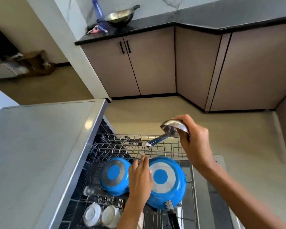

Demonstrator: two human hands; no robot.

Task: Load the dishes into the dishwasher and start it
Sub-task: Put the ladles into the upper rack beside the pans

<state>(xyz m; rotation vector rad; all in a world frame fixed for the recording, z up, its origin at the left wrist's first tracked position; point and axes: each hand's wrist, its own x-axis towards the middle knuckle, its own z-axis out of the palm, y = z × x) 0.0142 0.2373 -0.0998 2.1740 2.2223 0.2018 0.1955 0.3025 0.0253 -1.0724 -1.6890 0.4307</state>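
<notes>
- The right hand (191, 138) grips the bowl of a shiny steel ladle (174, 128), fingers and thumb curled over its domed back, above the far right corner of the pulled-out wire dishwasher rack (163, 147).
- The ladle's long axis runs from the hand toward about eight o'clock: the handle slopes down and left, and its tip lies at the rack's far wires, whether touching or just above I cannot tell.
- The rack lies below and to the left of this hand, so laying the ladle down probably means lowering the bowl end along that same line.
- The right forearm comes in from five o'clock, with the wrist bent so the hand sits on top of the bowl.
- The left hand (141, 176) is nearer the rack, flat with straight fingers pointing to twelve o'clock, holding nothing, over the gap between two upturned pans.
- The smaller blue pan with a steel disc base (114, 176) sits at its nine o'clock, the larger blue pan with a dark handle (168, 182) at its three o'clock.
- White cups (100, 214) stand in the near part of the rack, at seven o'clock from the left hand.
</notes>
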